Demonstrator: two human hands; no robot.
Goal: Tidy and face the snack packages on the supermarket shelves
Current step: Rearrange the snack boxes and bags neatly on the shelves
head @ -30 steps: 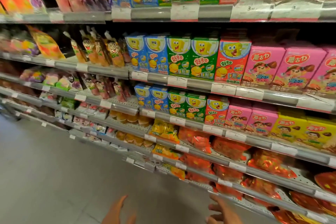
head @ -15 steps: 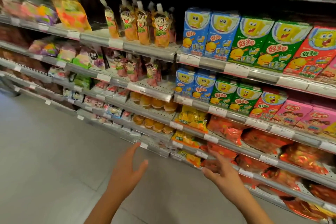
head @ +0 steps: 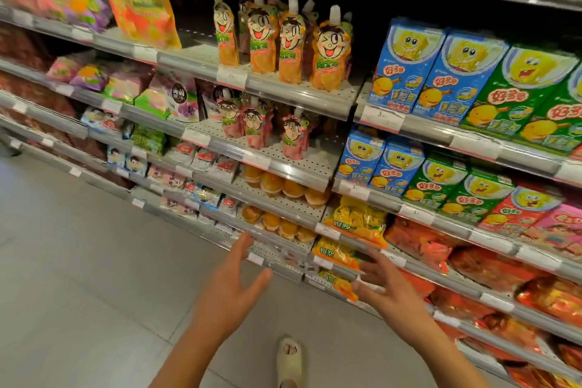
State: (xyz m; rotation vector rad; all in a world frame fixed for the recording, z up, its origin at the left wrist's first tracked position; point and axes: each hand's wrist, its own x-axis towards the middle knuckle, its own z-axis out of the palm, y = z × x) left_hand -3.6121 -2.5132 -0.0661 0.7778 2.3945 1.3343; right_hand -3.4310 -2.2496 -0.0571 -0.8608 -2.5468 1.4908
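Left hand (head: pixel 231 285) fingers straight and spread, thumb out, palm facing right, holding nothing, in the air over the floor (head: pixel 78 277) in front of the low shelves. Right hand (head: pixel 385 288) fingers loosely spread, released, nothing held, fingertips near the yellow bags (head: pixel 359 224) at the shelf edge; contact can't be told. Both hands apart, palms roughly toward each other.

Yellow bags sit stacked on three low shelves, just right of orange jelly cups (head: pixel 283 187). Red bags (head: pixel 434 246) fill the low shelves further right. Above them blue boxes (head: pixel 381 164) and green boxes (head: pixel 453 189) stand upright, faced forward, on two shelf levels. Orange pouches (head: pixel 293 44) with white caps stand in a cluster on an upper shelf; pink pouches (head: pixel 255 126) stand one shelf below, loosely spaced. A large orange bag (head: pixel 141 6) leans tilted on the upper shelf to the left. A slipper (head: pixel 289 359) shows on the floor between the forearms.
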